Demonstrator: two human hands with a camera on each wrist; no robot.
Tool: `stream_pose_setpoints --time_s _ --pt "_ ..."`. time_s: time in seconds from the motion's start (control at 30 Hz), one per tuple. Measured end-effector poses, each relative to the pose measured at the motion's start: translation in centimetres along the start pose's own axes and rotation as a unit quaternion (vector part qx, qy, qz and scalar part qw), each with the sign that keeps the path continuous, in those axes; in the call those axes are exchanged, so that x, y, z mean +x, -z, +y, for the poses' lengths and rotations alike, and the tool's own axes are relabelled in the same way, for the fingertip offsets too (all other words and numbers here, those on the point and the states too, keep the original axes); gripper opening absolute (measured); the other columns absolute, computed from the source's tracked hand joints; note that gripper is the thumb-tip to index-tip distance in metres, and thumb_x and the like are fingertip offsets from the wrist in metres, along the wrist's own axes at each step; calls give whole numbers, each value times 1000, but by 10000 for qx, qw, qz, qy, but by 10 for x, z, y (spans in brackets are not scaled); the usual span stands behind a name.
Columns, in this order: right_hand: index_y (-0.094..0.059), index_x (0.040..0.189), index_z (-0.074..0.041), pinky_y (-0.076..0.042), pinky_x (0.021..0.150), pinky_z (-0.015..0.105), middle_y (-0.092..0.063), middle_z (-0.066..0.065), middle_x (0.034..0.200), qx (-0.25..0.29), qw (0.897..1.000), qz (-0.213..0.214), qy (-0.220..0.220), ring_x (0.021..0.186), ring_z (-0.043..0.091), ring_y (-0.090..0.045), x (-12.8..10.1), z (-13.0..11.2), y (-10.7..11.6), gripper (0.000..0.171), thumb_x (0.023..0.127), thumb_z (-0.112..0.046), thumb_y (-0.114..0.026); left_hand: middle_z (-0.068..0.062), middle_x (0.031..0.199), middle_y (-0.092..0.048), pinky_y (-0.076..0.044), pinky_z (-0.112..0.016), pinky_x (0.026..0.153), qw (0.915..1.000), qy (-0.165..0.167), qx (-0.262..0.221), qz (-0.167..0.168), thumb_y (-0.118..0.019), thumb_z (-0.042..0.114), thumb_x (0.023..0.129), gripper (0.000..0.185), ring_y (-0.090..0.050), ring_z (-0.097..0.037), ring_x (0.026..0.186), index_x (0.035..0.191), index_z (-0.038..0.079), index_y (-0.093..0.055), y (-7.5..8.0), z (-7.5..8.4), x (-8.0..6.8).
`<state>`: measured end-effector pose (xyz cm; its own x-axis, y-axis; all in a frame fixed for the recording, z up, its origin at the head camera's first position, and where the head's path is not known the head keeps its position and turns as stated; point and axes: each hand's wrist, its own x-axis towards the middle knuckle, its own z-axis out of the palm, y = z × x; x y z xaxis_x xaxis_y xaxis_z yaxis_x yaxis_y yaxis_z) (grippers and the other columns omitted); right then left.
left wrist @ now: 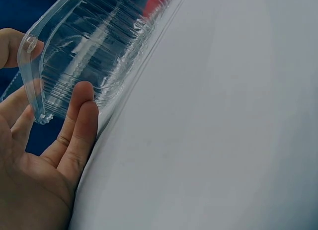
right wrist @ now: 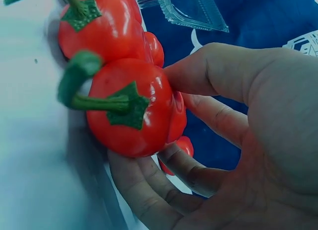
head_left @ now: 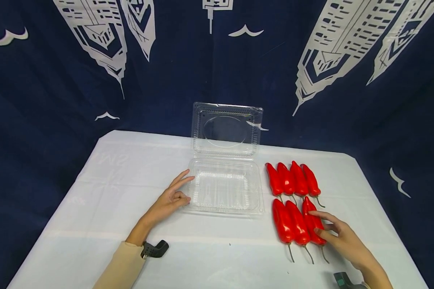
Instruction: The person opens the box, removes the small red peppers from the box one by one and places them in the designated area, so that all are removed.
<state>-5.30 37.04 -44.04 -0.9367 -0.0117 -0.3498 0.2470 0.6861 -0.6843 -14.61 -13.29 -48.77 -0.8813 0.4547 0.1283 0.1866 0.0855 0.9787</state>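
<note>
Seen from the head, right hand [head_left: 341, 237] is closing fingers around the outermost front pepper [head_left: 312, 221] beside the open box [head_left: 224, 188]. Left hand [left wrist: 44, 155] is resting open against the box wall. Right wrist: the pepper [right wrist: 134, 108] is looking smooth, firm, probably slippery; gripping mid-body seems safest.

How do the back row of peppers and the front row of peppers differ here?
The back row of peppers has four; the front row of peppers has three. The back row lies untouched, while the right hand grips the front row's outermost pepper. The back row sits beside the clear box; the front row lies nearer the person. Both are red, stems toward the person.
</note>
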Motion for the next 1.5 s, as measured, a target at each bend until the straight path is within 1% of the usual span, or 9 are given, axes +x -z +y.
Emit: stream_pose_setpoints --time_s 0.13,0.27,0.5,0.7,0.93,1.03,1.2,1.3,1.5 --pt "-43 148 -3 -61 73 32 -39 31 146 -43 10000 20 -35 107 31 -57 1 0 0 65 89 -12 -70 5 169 -8 -52 -18 76 10000 26 -25 8 -62 0 94 66 -63 -21 79 154 15 -39 -1 -1 -1" --pt "-42 149 -4 -61 74 33 -37 31 147 -41 10000 21 -81 110 33 -56 1 2 1 66 89 -10 -69 8 169 -9 -53 -19 77 10000 74 -47 26 -62 0 94 67 -64 -21 80 154 19 -40 -1 0 -1" --pt "-40 150 -4 -61 77 37 -33 33 149 -72 9998 28 -172 113 38 -54 1 7 4 66 90 -11 -68 2 169 -8 -53 -19 77 10000 -26 -6 -4 -62 -1 94 65 -64 -22 81 154 13 -39 -1 1 0" --pt "-40 150 -3 -60 81 44 -33 34 149 -95 9998 23 -168 115 41 -53 1 10 5 66 91 -12 -68 4 169 -8 -53 -19 77 10000 35 16 14 -62 0 94 66 -64 -23 82 154 14 -39 -1 2 -1" --pt "-39 150 -2 -60 83 46 -33 34 150 -81 9998 10 -189 116 43 -54 1 10 3 68 91 -13 -69 3 169 -8 -53 -19 77 10000 21 -10 -10 -62 0 94 66 -63 -22 81 154 14 -39 -1 1 -1" --pt "-39 150 -2 -60 83 46 -33 34 151 -94 9998 31 -182 116 44 -54 1 10 3 68 90 -13 -69 6 169 -8 -53 -19 77 10000 53 -38 -3 -62 0 94 66 -64 -22 81 154 15 -39 -1 1 0" --pt "-42 149 -3 -61 79 41 -35 33 149 -146 9997 65 -172 113 38 -56 2 8 1 66 90 -14 -70 11 168 -9 -54 -20 78 9999 126 -57 12 -62 -1 94 67 -64 -23 82 154 20 -39 -1 2 -1" --pt "-42 149 -4 -61 78 38 -35 32 148 -165 9996 69 -227 112 36 -55 2 7 1 65 91 -16 -69 9 168 -9 -54 -20 79 9999 107 -40 6 -62 -1 94 67 -64 -24 83 154 19 -39 -1 2 -1" --pt "-43 149 -5 -60 78 38 -37 31 147 -140 9994 19 -303 114 36 -53 2 5 -1 64 92 -20 -69 4 169 -8 -54 -20 79 10000 26 7 9 -62 -1 94 66 -65 -24 83 154 15 -39 -1 1 0"
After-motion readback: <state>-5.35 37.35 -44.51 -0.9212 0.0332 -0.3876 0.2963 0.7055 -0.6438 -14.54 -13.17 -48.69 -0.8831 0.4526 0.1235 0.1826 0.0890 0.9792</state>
